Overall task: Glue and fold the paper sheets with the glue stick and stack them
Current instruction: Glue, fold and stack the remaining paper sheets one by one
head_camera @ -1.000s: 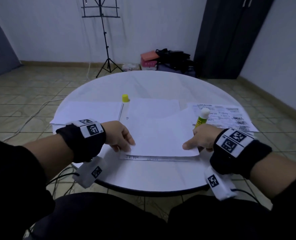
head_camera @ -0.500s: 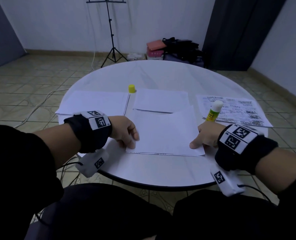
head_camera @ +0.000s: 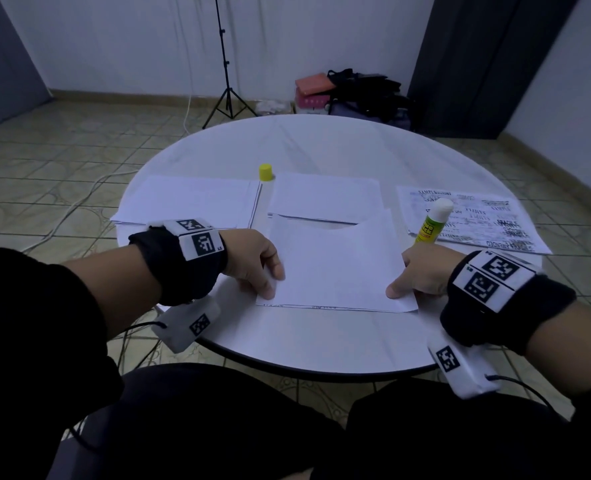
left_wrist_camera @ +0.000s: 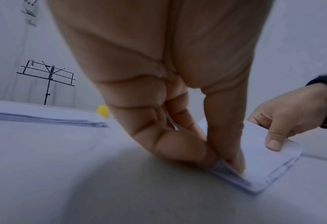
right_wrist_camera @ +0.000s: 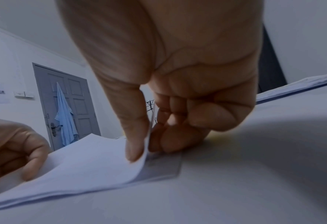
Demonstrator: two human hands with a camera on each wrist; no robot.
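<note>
Dim bluish light, soft shadows, blurred wrist views, wide-angle distortion

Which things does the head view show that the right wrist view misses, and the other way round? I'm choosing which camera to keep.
Only the head view shows the glue stick in the right hand, the yellow cap and the printed sheets. Only the right wrist view shows the thumb on the curled-over paper, plus a grey door. Both show the folded sheet held by both hands.
</note>
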